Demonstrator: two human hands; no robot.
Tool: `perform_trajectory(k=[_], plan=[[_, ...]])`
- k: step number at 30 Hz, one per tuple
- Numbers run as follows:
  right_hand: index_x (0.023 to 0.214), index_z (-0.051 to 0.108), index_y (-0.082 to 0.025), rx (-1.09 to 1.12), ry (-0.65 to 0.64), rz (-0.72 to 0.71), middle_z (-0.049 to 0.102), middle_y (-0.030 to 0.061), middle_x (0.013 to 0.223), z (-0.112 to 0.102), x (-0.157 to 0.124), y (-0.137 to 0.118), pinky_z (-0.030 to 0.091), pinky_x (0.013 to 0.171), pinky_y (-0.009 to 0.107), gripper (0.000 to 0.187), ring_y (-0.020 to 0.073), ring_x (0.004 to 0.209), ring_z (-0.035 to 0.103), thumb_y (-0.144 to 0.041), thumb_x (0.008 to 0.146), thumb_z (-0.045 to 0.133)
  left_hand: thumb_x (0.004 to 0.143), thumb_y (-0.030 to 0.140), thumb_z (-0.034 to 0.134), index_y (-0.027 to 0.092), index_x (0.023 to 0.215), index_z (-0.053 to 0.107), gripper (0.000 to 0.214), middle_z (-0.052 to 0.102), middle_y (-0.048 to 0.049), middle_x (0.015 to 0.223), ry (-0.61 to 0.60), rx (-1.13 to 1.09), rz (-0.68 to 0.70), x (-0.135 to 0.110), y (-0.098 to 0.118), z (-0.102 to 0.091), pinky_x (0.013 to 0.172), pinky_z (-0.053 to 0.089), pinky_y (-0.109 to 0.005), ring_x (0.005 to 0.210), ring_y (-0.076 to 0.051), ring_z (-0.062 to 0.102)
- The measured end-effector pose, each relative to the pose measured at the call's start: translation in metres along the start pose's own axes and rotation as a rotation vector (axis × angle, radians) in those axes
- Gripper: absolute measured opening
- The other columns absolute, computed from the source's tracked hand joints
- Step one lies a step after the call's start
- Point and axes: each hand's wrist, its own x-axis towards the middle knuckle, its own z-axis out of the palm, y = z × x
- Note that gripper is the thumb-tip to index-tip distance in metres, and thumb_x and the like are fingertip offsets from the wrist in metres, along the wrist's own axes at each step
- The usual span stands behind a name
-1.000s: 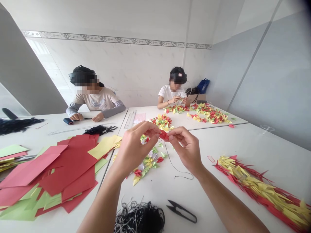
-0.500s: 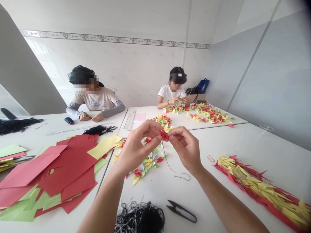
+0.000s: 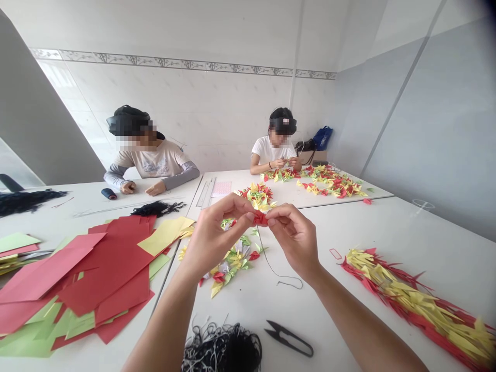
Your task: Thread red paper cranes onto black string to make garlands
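Left hand (image 3: pixel 211 240) and right hand (image 3: pixel 294 237) pinch a red folded paper piece (image 3: pixel 260 218), frame centre.
Fingertips closed on it, raised off the white surface (image 3: pixel 387 227), likely so its black thread (image 3: pixel 267 261) hangs free.

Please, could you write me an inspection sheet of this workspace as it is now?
Surface: white table, with more tables joined behind.
Job's things: red folded paper piece; black thread running down from it to the table.
Clutter: coloured paper sheets, pile of folded pieces, thread snips, black thread tangle, paper garland.
Grippers: left hand and right hand both pinch the red folded paper piece.
Cables: nothing seen.
Surroundings: person in beige top, person in white top, tiled wall, blue bag.
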Motion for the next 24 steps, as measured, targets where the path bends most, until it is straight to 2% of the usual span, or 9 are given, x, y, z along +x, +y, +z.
perform_trajectory(k=[5,13,17,24], plan=[[0.092,0.067,-0.024,-0.001,0.000,-0.016,0.066,0.0029,0.088,-0.0005,-0.0005,-0.0012,0.055,0.076,0.030,0.007,0.0173,0.084,0.064,-0.028,0.094,0.062,0.093,0.019,0.059,0.019,0.091,0.061,0.002,0.068,-0.0032,0.085,0.003,-0.003,0.006,-0.0002,-0.0013,0.0010,0.072,0.057,-0.028,0.077,-0.015,0.070],[0.090,0.067,-0.024,-0.047,0.008,-0.023,0.067,0.0036,0.087,-0.0008,0.0006,-0.0001,0.056,0.076,0.031,0.010,0.0182,0.084,0.065,-0.031,0.095,0.062,0.085,0.009,0.055,0.019,0.085,0.056,0.010,0.067,-0.0001,0.078,0.070,0.069,-0.040,-0.0026,0.0022,0.0063,0.066,0.055,-0.028,0.068,-0.015,0.071],[0.092,0.068,-0.024,-0.059,-0.006,-0.019,0.067,0.0034,0.088,-0.0010,0.0008,0.0003,0.055,0.077,0.031,0.010,0.0183,0.084,0.065,-0.032,0.095,0.062,0.084,0.009,0.056,0.019,0.081,0.057,0.010,0.067,0.0006,0.073,0.113,0.032,-0.067,-0.0008,0.0027,0.0075,0.064,0.056,-0.027,0.064,-0.014,0.070],[0.097,0.071,-0.026,-0.034,-0.006,-0.046,0.066,0.0036,0.092,-0.0012,0.0000,0.0002,0.056,0.079,0.032,0.010,0.0185,0.088,0.065,-0.027,0.096,0.061,0.087,0.017,0.063,0.018,0.085,0.063,0.002,0.070,-0.0018,0.080,0.095,-0.069,-0.081,0.0010,0.0033,0.0078,0.065,0.058,-0.026,0.066,-0.014,0.070]])
